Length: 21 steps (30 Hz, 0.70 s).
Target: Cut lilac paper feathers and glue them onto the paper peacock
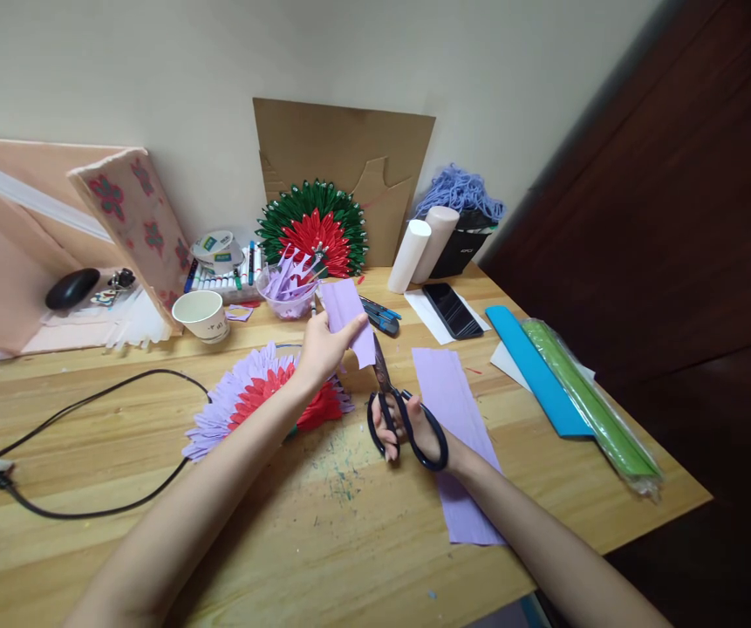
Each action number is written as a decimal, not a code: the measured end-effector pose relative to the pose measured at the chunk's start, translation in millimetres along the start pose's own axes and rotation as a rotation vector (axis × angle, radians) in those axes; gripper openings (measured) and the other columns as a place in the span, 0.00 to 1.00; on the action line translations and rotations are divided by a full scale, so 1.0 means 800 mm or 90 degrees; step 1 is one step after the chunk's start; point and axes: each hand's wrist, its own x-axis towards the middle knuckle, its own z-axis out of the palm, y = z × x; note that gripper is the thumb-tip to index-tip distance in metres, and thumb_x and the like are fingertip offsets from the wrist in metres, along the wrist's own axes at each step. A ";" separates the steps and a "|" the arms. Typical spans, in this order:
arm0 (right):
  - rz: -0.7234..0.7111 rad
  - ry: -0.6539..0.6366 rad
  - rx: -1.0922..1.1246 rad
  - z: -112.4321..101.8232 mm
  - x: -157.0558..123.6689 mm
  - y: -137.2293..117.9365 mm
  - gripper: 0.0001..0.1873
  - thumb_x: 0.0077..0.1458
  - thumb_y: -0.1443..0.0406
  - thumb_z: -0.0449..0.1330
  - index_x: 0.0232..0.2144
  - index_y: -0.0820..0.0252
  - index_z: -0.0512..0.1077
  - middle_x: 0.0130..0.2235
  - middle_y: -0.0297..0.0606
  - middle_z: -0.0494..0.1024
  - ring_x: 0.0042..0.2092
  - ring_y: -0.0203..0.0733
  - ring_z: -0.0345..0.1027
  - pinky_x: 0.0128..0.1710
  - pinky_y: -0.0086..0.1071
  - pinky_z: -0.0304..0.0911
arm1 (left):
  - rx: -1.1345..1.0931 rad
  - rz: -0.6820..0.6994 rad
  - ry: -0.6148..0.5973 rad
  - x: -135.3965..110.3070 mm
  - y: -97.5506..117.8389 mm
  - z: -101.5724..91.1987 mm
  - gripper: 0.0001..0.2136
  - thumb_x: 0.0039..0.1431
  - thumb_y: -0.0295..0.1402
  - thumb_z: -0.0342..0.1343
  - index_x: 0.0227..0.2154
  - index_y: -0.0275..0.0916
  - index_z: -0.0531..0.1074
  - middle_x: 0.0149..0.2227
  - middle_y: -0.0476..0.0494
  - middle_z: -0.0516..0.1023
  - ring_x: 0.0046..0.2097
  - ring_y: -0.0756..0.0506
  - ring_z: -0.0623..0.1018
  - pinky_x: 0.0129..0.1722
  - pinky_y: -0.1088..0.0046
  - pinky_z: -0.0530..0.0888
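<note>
My left hand (pixel 323 344) pinches a small strip of lilac paper (pixel 347 316) and holds it upright above the wooden table (pixel 153 532). My right hand (pixel 411 427) grips black-handled scissors (pixel 393 408), fingers through the loops, the blades pointing up at the strip's lower edge. A longer lilac paper sheet (pixel 454 436) lies flat under my right wrist. A lilac and red paper flower (pixel 254 397) lies on the table beneath my left forearm.
A clear bowl of lilac paper pieces (pixel 287 292), a paper cup (pixel 203 314), a marker set (pixel 224 279), a green and red paper flower (pixel 315 228), a phone (pixel 452 310), utility knives (pixel 381 316), blue and green paper rolls (pixel 564 379), and a black cable (pixel 87 453) lie around.
</note>
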 end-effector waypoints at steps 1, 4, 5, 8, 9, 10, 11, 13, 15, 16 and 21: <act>0.001 -0.002 0.010 0.000 0.000 0.001 0.43 0.33 0.30 0.39 0.28 0.61 0.61 0.18 0.26 0.60 0.17 0.31 0.59 0.19 0.27 0.59 | -0.005 0.000 -0.004 -0.002 0.000 0.002 0.14 0.45 0.40 0.60 0.24 0.32 0.71 0.20 0.48 0.72 0.21 0.52 0.67 0.21 0.78 0.64; 0.002 0.004 0.030 0.000 0.002 0.004 0.42 0.33 0.29 0.38 0.28 0.61 0.61 0.19 0.27 0.60 0.18 0.32 0.61 0.19 0.27 0.58 | -0.020 0.006 -0.010 -0.005 -0.002 0.006 0.15 0.45 0.41 0.60 0.27 0.31 0.73 0.22 0.46 0.74 0.22 0.51 0.69 0.21 0.77 0.65; 0.000 0.007 0.032 0.000 0.002 0.004 0.42 0.32 0.29 0.39 0.27 0.61 0.61 0.19 0.27 0.60 0.19 0.32 0.61 0.19 0.27 0.58 | -0.024 0.010 -0.009 -0.005 -0.003 0.007 0.15 0.45 0.41 0.60 0.28 0.31 0.73 0.23 0.46 0.74 0.22 0.51 0.70 0.22 0.77 0.66; -0.006 0.013 0.035 0.001 0.003 0.003 0.41 0.31 0.30 0.43 0.26 0.60 0.60 0.17 0.26 0.60 0.17 0.31 0.59 0.18 0.27 0.58 | -0.028 0.013 -0.005 -0.005 -0.003 0.008 0.15 0.45 0.41 0.60 0.29 0.31 0.74 0.24 0.44 0.76 0.23 0.50 0.71 0.24 0.77 0.68; -0.005 0.014 0.041 0.002 0.003 0.002 0.40 0.30 0.30 0.44 0.26 0.60 0.60 0.17 0.25 0.59 0.17 0.31 0.58 0.17 0.26 0.57 | -0.028 0.010 -0.002 -0.005 -0.002 0.008 0.15 0.44 0.41 0.61 0.29 0.31 0.74 0.25 0.44 0.76 0.24 0.50 0.72 0.24 0.76 0.68; -0.004 0.017 0.049 0.003 0.003 0.000 0.39 0.30 0.30 0.47 0.26 0.59 0.60 0.16 0.24 0.58 0.16 0.30 0.57 0.16 0.26 0.57 | -0.029 0.007 -0.001 -0.004 -0.002 0.007 0.15 0.44 0.40 0.61 0.29 0.31 0.74 0.26 0.43 0.77 0.25 0.50 0.72 0.25 0.76 0.68; -0.001 0.020 0.059 0.004 0.003 -0.001 0.38 0.30 0.31 0.49 0.25 0.59 0.60 0.16 0.23 0.58 0.16 0.30 0.56 0.15 0.25 0.56 | -0.030 0.004 0.000 -0.004 -0.001 0.006 0.16 0.44 0.40 0.61 0.29 0.31 0.74 0.26 0.43 0.77 0.25 0.49 0.73 0.25 0.76 0.69; 0.007 0.032 0.078 0.006 0.004 -0.003 0.36 0.30 0.33 0.53 0.25 0.59 0.59 0.16 0.22 0.56 0.15 0.28 0.55 0.13 0.24 0.54 | -0.034 0.000 -0.006 -0.001 -0.001 0.004 0.16 0.43 0.40 0.62 0.30 0.31 0.74 0.27 0.43 0.77 0.26 0.49 0.73 0.26 0.76 0.69; 0.020 0.049 0.087 0.007 0.004 -0.006 0.35 0.29 0.35 0.57 0.24 0.59 0.59 0.15 0.21 0.56 0.14 0.27 0.53 0.11 0.23 0.52 | -0.038 -0.009 -0.020 0.002 -0.001 0.001 0.17 0.41 0.40 0.63 0.30 0.31 0.75 0.27 0.43 0.78 0.27 0.48 0.74 0.27 0.75 0.70; 0.028 0.059 0.087 0.008 0.004 -0.008 0.35 0.28 0.36 0.58 0.24 0.59 0.58 0.15 0.21 0.56 0.13 0.27 0.52 0.10 0.22 0.51 | -0.039 -0.016 -0.030 0.004 -0.002 -0.001 0.17 0.41 0.40 0.63 0.30 0.31 0.75 0.27 0.42 0.78 0.27 0.48 0.74 0.27 0.75 0.70; 0.022 0.094 0.034 0.011 0.003 -0.016 0.35 0.26 0.36 0.59 0.22 0.59 0.59 0.15 0.21 0.56 0.13 0.24 0.46 0.08 0.22 0.50 | -0.012 -0.033 -0.059 0.011 0.000 -0.011 0.16 0.38 0.40 0.64 0.27 0.31 0.76 0.27 0.42 0.78 0.28 0.47 0.75 0.28 0.74 0.70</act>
